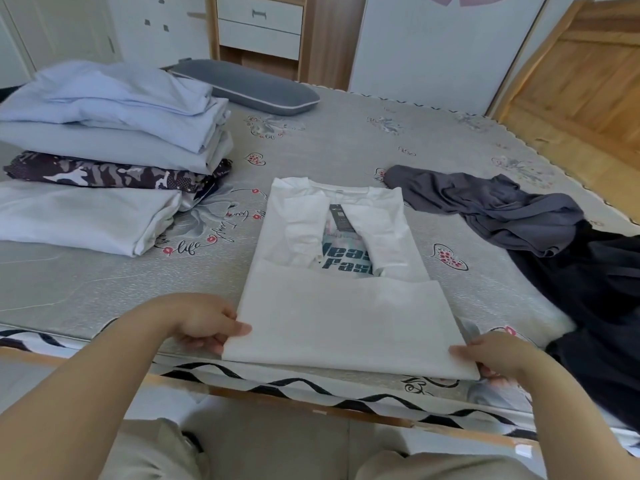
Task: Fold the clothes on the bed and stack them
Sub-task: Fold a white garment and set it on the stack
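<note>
A white T-shirt (343,313) with a dark printed front and a hang tag lies on the bed (346,143), sleeves tucked in and its lower part folded up. My left hand (204,320) pinches the near left corner of the fold. My right hand (491,351) pinches the near right corner. A stack of folded clothes (104,150) sits at the left: pale blue pieces on top, a camouflage one under them, a white one lowest. An unfolded grey garment (485,202) and a black garment (595,306) lie crumpled at the right.
A grey pillow (249,88) lies at the far side of the bed. A wooden drawer unit (259,26) stands behind it, and a wooden headboard (581,71) rises at the right. The bed's wooden front edge (242,393) runs just before my knees.
</note>
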